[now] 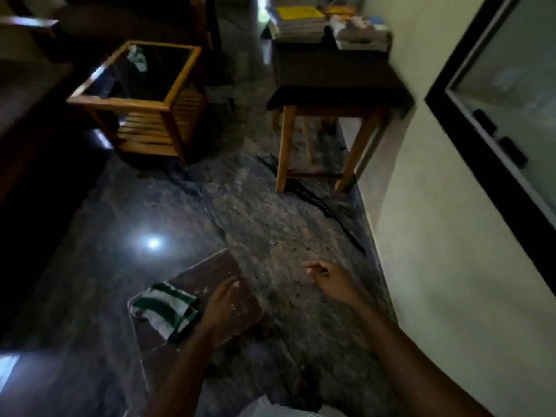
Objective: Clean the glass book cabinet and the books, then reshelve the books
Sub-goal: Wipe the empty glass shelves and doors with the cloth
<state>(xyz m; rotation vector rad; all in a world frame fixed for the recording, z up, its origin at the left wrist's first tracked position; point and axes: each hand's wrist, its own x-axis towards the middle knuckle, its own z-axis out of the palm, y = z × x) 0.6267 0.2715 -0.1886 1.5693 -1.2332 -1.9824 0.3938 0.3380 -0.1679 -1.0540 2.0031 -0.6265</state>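
The left hand (219, 307) lay flat on the book (215, 267) beside the cloth (164, 308); the right hand (331, 281) hung empty, farther off.

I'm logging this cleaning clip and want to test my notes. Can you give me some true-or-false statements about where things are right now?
1. The striped cloth lies on the dark book. True.
2. The right hand holds the cloth. False: it holds nothing and hangs over the floor. The cloth is beside the left hand, which rests on the book.
3. Stacks of books sit on the covered table by the wall. True.
4. The glass-topped side table carries a stack of books. False: no stack is on it.
5. The glass cabinet door is on the person's left. False: it is on the right.
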